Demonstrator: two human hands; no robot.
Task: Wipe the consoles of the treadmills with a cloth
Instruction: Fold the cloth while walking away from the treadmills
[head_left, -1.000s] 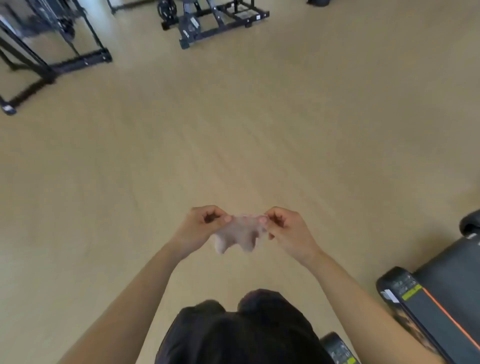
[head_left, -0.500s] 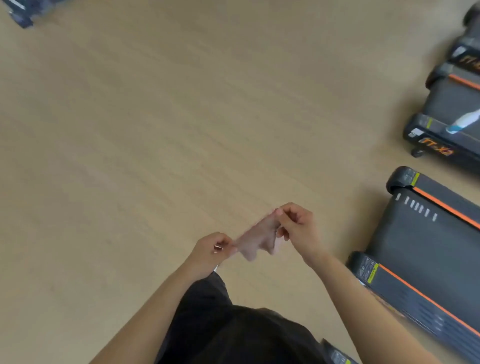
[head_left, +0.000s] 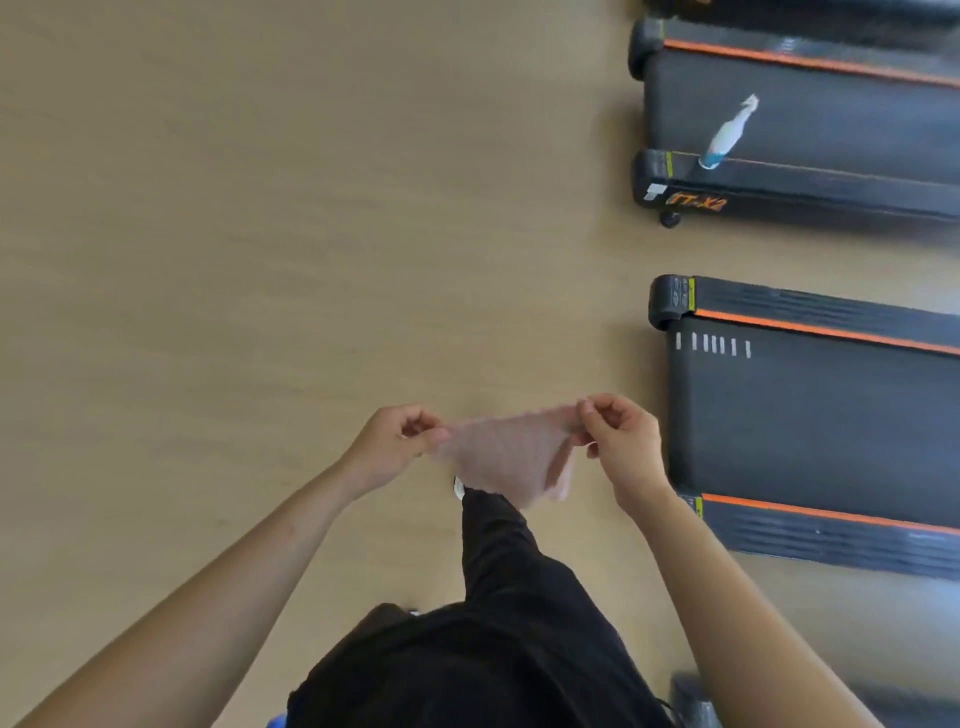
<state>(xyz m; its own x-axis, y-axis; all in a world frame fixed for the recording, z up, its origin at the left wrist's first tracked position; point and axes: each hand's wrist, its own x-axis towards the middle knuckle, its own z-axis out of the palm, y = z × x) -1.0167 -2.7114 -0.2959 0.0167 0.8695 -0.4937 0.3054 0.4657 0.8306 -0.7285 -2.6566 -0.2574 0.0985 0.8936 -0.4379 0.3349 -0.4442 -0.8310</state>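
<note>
Two corners of the pink cloth (head_left: 506, 457) we pinch, one in our left hand (head_left: 392, 444), one in our right hand (head_left: 621, 441); it hangs limp and light, so we judge bunching suits wiping.

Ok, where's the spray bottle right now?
Head view, upper right: the spray bottle stands on the near side rail of the farther treadmill, one machine beyond the nearer treadmill beside the right hand.
</note>
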